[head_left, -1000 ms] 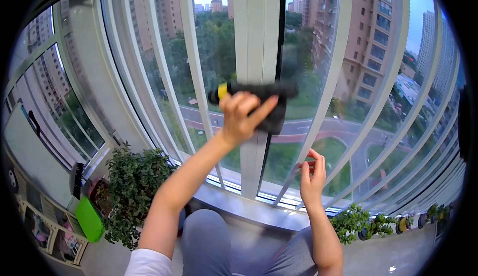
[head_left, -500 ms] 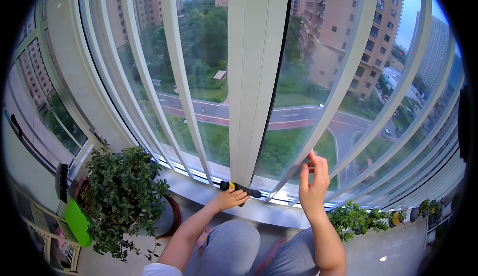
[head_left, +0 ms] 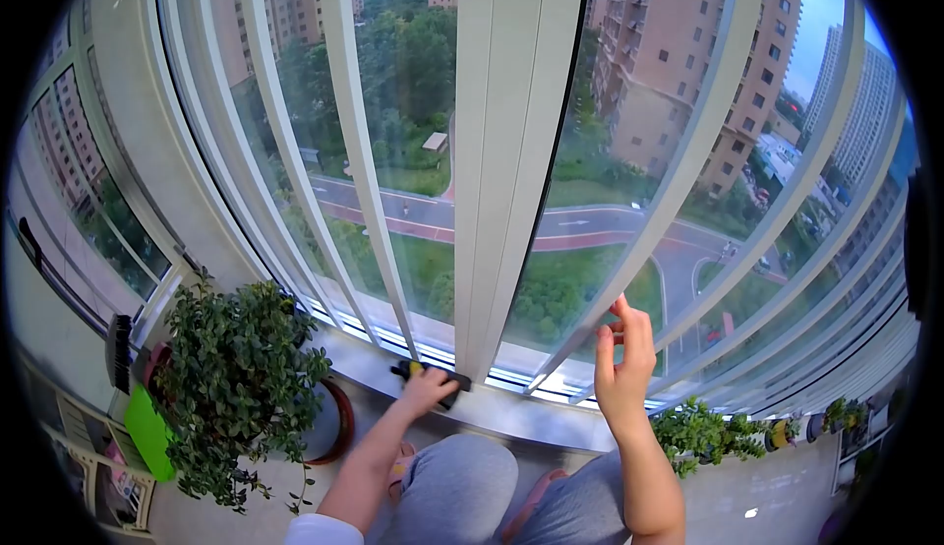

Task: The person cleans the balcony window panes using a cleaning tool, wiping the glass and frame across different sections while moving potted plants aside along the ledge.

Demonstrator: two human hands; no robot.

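My left hand (head_left: 428,391) is closed over a black tool (head_left: 454,388) with a yellow part, at the window sill just left of the thick white post. The hand covers much of the tool, so its exact kind cannot be made out. My right hand (head_left: 626,363) is raised at a slanted white window bar (head_left: 644,245). Its thumb and curled fingers close on the bar's edge, with the far fingertips partly hidden. Below the left hand runs the white sill (head_left: 551,422), next to the lower window track (head_left: 506,380).
A bushy potted plant (head_left: 241,388) stands at the left, with a bright green board (head_left: 147,434) and a black brush (head_left: 120,353) beside it. Small potted plants (head_left: 693,427) line the sill on the right. My knees (head_left: 457,486) are close to the sill.
My left hand has slid left along the sill with the black tool, from in front of the thick post to its left side. My right hand stays at the bar.
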